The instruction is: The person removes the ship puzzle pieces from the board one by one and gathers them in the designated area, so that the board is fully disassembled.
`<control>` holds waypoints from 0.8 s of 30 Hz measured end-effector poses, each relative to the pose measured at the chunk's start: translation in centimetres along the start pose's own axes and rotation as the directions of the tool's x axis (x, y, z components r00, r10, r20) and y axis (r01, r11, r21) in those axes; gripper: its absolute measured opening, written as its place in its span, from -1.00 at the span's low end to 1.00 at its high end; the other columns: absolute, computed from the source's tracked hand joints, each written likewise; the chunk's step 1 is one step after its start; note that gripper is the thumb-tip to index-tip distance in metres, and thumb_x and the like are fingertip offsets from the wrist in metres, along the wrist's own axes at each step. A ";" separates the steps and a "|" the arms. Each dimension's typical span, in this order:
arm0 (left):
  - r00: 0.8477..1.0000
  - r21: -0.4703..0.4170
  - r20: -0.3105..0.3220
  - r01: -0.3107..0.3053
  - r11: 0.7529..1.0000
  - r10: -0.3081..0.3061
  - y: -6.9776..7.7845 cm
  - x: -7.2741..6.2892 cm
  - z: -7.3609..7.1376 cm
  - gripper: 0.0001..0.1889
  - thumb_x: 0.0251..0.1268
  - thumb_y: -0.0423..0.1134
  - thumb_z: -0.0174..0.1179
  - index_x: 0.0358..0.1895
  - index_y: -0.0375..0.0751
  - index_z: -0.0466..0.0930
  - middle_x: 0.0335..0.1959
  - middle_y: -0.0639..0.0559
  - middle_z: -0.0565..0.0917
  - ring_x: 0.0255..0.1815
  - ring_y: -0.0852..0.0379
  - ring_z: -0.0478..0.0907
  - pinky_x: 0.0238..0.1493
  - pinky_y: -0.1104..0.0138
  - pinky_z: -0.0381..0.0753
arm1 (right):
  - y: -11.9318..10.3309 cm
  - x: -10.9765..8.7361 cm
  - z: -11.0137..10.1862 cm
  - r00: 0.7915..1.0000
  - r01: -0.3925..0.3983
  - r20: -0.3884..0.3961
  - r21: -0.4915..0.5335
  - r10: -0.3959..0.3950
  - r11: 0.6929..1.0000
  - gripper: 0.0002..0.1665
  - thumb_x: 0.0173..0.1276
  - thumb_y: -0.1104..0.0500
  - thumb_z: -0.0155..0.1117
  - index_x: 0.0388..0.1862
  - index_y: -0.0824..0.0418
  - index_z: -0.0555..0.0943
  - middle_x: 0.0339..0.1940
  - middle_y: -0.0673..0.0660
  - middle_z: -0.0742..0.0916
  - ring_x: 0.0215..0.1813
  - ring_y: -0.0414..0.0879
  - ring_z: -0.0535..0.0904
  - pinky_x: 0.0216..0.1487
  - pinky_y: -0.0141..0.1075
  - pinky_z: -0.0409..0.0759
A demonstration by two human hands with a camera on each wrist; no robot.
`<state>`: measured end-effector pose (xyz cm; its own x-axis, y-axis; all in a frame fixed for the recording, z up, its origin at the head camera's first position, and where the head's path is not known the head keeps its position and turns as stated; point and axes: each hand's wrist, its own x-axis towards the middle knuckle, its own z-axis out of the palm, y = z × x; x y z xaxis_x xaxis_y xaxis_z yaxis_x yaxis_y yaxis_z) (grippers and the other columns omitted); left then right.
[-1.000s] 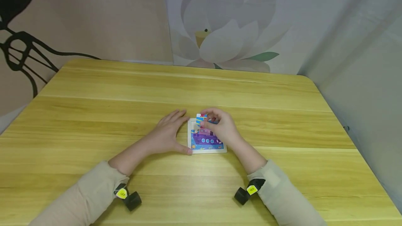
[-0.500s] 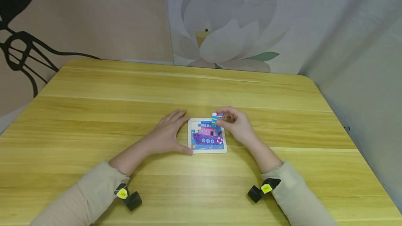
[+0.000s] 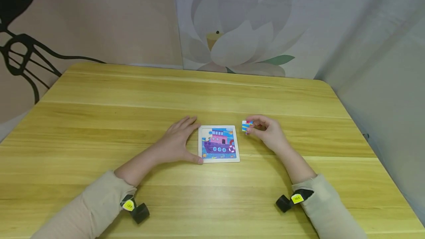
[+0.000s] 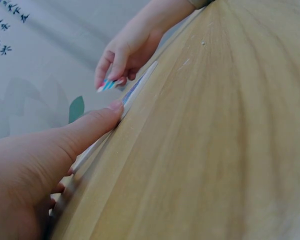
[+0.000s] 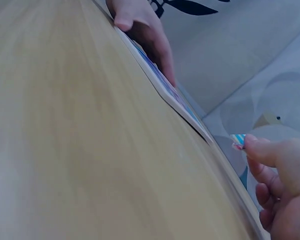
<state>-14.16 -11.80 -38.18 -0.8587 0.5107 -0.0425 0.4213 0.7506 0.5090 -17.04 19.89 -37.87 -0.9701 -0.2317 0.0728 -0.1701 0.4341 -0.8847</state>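
Note:
A square jigsaw puzzle with a purple and pink ship lies flat in a white frame on the table. A pale patch shows at its upper left. My left hand rests at the frame's left side, fingers spread, thumb at the near corner and fingertips by the far one. Right of the frame, my right hand pinches a small puzzle piece between thumb and fingers. The piece is blue with yellow stripes and a bit of red. In the right wrist view this puzzle piece is raised off the table, partly covered by the thumb.
The wooden table reaches back to a wall hanging with a large pale flower. Grey curtain hangs along the right side. A black camera sits on the left wrist and another camera on the right.
My right hand has carried the puzzle piece rightward, from over the puzzle's upper left to beyond the frame's right side, uncovering the ship picture. My left hand has stayed at the frame.

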 end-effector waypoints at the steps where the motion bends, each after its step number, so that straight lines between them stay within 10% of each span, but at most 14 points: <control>1: 1.000 0.000 0.000 -0.001 1.000 0.001 0.0 0.0 0.0 0.33 -0.39 0.56 0.29 0.50 -0.19 0.07 0.53 -0.13 -0.06 0.52 -0.12 -0.27 0.41 -0.10 -0.22 | 0.1 -0.1 -0.2 1.000 -0.001 0.005 0.001 0.001 1.000 -0.65 0.23 0.31 0.37 0.02 0.26 0.63 -0.32 0.14 0.69 -0.17 0.00 0.53 -0.09 -0.32 0.50; 24: 1.000 0.007 -0.017 -0.021 1.000 0.021 0.1 -0.1 0.0 0.28 -0.34 0.50 0.34 0.50 -0.18 0.09 0.53 -0.15 -0.06 0.52 -0.14 -0.25 0.40 -0.13 -0.20 | 1.1 0.1 -0.5 1.000 0.025 -0.008 -0.243 -0.028 0.970 -0.72 0.22 0.27 0.40 -0.07 0.24 0.69 -0.41 0.07 0.66 -0.37 -0.06 0.50 -0.36 -0.33 0.46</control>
<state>-14.04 -11.83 -38.13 -0.8545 0.5192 -0.0177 0.4409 0.7427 0.5040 -17.45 20.81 -38.58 -0.9663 -0.2369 0.1008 -0.2312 0.6268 -0.7440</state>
